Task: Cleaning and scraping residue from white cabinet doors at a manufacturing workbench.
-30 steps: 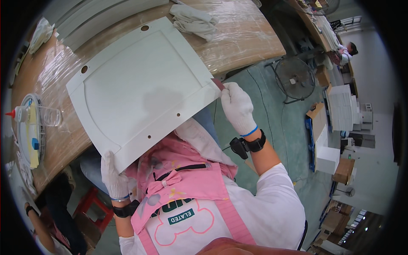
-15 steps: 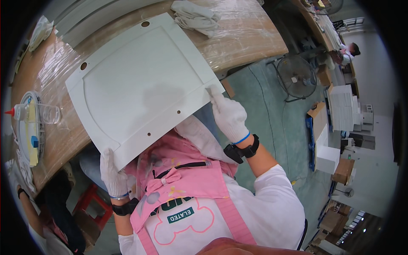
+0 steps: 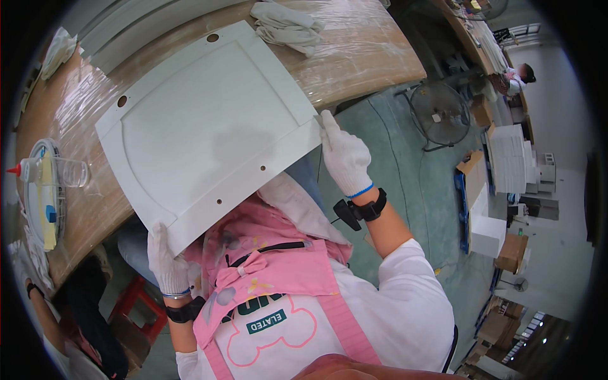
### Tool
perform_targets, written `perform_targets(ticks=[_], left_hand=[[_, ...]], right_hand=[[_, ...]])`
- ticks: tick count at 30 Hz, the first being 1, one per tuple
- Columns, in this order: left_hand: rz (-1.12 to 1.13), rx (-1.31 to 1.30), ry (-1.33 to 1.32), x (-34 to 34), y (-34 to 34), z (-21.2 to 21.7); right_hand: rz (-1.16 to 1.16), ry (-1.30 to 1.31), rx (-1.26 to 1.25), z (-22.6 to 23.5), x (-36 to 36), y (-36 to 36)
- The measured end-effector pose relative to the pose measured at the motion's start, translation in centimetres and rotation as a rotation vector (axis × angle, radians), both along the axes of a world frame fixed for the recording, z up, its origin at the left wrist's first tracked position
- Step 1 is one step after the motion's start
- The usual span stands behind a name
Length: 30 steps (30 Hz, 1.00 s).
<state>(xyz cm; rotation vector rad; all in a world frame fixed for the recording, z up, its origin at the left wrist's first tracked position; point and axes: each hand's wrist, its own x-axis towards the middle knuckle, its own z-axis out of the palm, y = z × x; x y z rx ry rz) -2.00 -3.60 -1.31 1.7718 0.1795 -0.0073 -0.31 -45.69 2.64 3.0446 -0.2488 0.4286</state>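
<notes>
A white door panel (image 3: 202, 120) with a raised curved border lies tilted across the near table edge and reaches toward my lap. Two dark round holes show along its far edge and two small ones near its close edge. My gloved left hand (image 3: 168, 263) grips the near left corner, thumb on top and fingers under it. At the right edge, my gloved right hand (image 3: 345, 155) is closed, its fingertips against the panel's side. A small greyish piece seems to sit at those fingertips, too small to name.
The wooden table (image 3: 361, 57) is covered in clear film. A crumpled white cloth (image 3: 288, 28) lies behind the panel. On the left, a red-tipped clear bottle (image 3: 69, 172) lies on a round lid (image 3: 39, 209). A floor fan (image 3: 440, 117) stands right; a co-worker's arm (image 3: 47, 310) shows at lower left.
My right hand has slid from the panel's top face near its right corner outward and slightly up to the side edge. The left hand keeps its grip; the panel has barely shifted.
</notes>
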Motion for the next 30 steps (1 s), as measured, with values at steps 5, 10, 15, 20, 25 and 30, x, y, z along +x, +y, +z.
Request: perform_targets(ticks=[5, 10, 15, 20, 25, 30], left_hand=[[-0.144, 0.302, -0.159, -0.3, 0.5, -1.0], [0.097, -0.271, 0.216, -0.1, 0.4, -0.4], [0.216, -0.452, 0.325, 0.2, -0.2, 0.6], [0.132, -0.413, 0.214, 0.3, -1.1, 0.5], [0.193, -0.491, 0.266, 0.2, -0.8, 1.0], [0.203, -0.517, 0.248, 0.2, -0.7, 0.2]], right_hand=[[-0.028, 0.046, -0.02, 0.3, -0.1, 0.5], [-0.04, 0.021, -0.023, 0.1, -0.2, 0.1], [-0.06, 0.085, 0.021, 0.8, 0.3, 0.1], [0.045, 0.038, 0.106, 0.6, -0.4, 0.8], [-0.188, 0.099, 0.033, -0.2, 0.6, -1.6], [0.215, 0.11, 0.304, 0.8, -2.1, 4.4]])
